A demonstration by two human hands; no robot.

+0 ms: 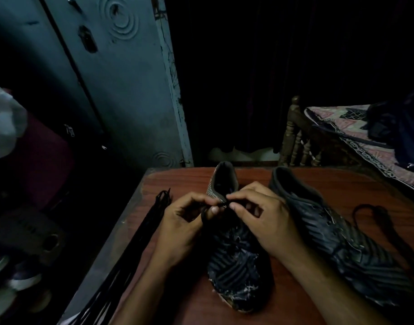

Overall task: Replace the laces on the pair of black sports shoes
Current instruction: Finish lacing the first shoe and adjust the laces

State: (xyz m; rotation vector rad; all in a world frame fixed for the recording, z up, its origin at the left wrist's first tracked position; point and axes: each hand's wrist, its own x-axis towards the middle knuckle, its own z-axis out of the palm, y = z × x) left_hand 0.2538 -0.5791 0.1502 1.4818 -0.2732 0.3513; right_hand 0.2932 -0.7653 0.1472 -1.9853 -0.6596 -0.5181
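Two black sports shoes stand on a reddish wooden table (182,308), heels away from me. Over the upper eyelets of the middle shoe (234,273), my left hand (184,221) and my right hand (262,216) meet and each pinches a black lace (221,204). The lace loops down past my left thumb. The right shoe (337,233) has no lace that I can make out in its eyelets. A loose black lace (375,216) lies on the table right of it. A bundle of black laces (152,216) runs along the table's left edge.
A blue metal cupboard (121,90) stands behind the table on the left. At the right is a wooden bed (295,137) with a patterned sheet. Several shoes (15,285) sit on a low rack at the lower left. The room is dark.
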